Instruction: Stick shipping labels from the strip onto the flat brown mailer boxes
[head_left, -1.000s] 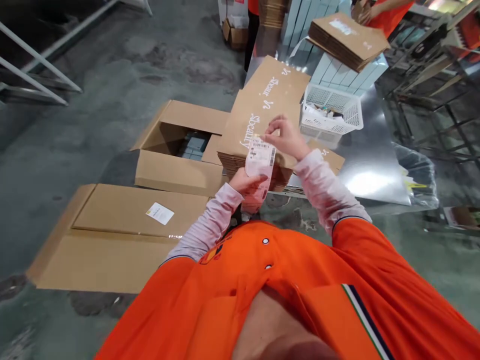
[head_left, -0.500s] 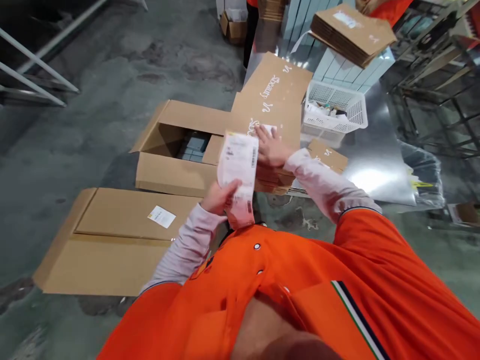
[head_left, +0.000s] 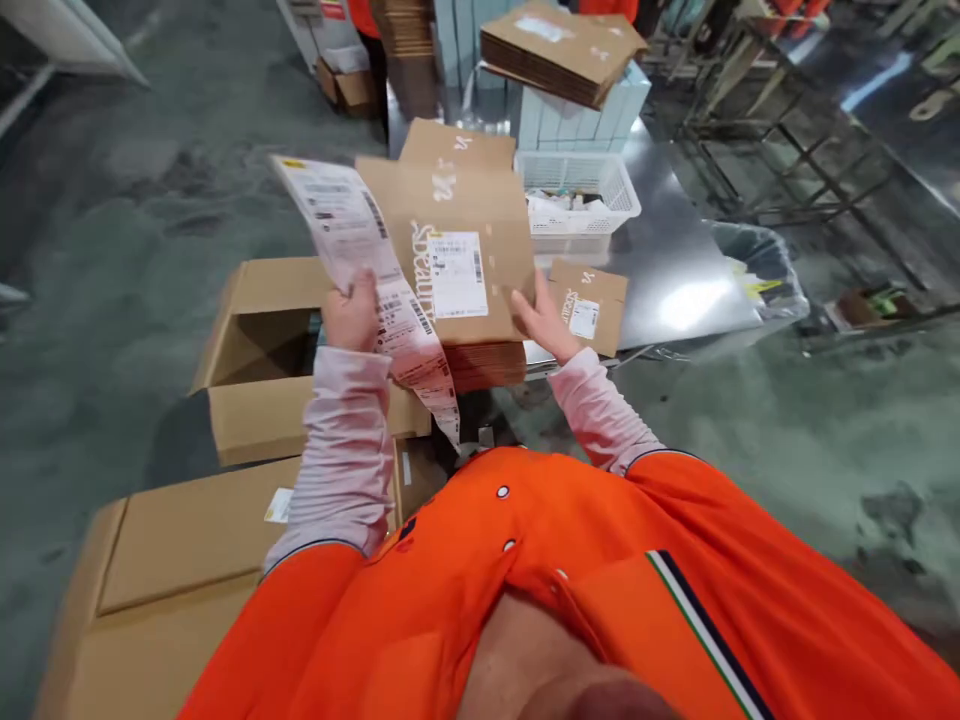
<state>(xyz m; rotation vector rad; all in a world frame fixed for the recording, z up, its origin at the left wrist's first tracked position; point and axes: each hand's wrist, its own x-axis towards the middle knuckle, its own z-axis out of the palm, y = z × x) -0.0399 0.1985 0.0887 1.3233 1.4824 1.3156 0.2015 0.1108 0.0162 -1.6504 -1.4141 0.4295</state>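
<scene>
My left hand (head_left: 351, 313) is closed on a long strip of white barcode labels (head_left: 360, 260), held up to the left of a stack of flat cardboard boxes (head_left: 457, 250). The strip's tail hangs down toward my orange shirt. A white label (head_left: 457, 273) is stuck on the top flat box. My right hand (head_left: 546, 318) grips the right edge of that top box, fingers curled under it. The stack rests on the corner of a shiny metal table (head_left: 675, 270).
A smaller labelled flat box (head_left: 589, 305) lies right of the stack. Behind it stand a white plastic basket (head_left: 577, 190), pale blue boxes (head_left: 577, 115) and more flat cartons (head_left: 562, 50). An open carton (head_left: 255, 350) and a closed carton (head_left: 172, 560) sit on the floor at left.
The label is now stuck on the top box. My right hand has moved from pressing it to the box's right edge. My left hand swung the strip out to the left.
</scene>
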